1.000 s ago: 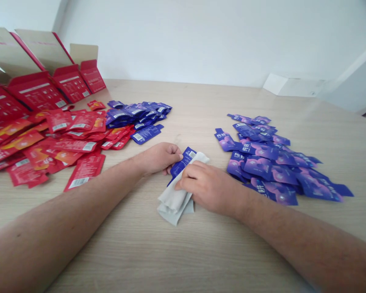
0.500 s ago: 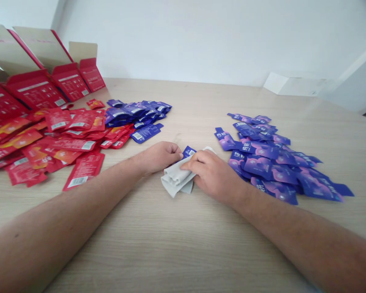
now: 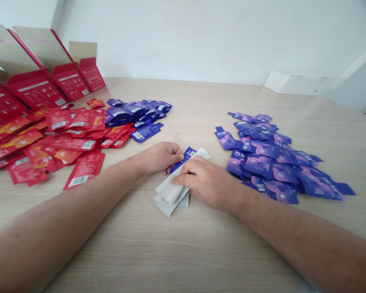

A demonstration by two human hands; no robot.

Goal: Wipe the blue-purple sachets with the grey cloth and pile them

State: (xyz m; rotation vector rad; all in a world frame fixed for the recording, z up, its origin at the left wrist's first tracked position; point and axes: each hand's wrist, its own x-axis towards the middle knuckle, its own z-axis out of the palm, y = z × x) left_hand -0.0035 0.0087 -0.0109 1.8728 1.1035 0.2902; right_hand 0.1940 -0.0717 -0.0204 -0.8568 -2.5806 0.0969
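Note:
Between my hands a blue sachet [image 3: 186,154] lies with its barcode side up, its lower part covered by a folded white cloth [image 3: 170,191]. My left hand [image 3: 164,158] pinches the sachet's left edge between thumb and fingers. Closed on the cloth, my right hand [image 3: 205,179] presses it against the sachet. A pile of blue sachets [image 3: 265,156] with pink-purple fronts is spread right of my right hand. Beyond my left hand is another heap of blue sachets [image 3: 137,112], mostly with barcodes showing.
Many red sachets [image 3: 57,142] are heaped at the left of the wooden table [image 3: 183,252]. Behind them stand several opened red boxes [image 3: 70,79]. A white box-like object [image 3: 295,84] sits at the back right, near the white wall.
My right hand has slid the cloth slightly down and left, towards me, so more of the blue sachet shows. My left hand stays in place.

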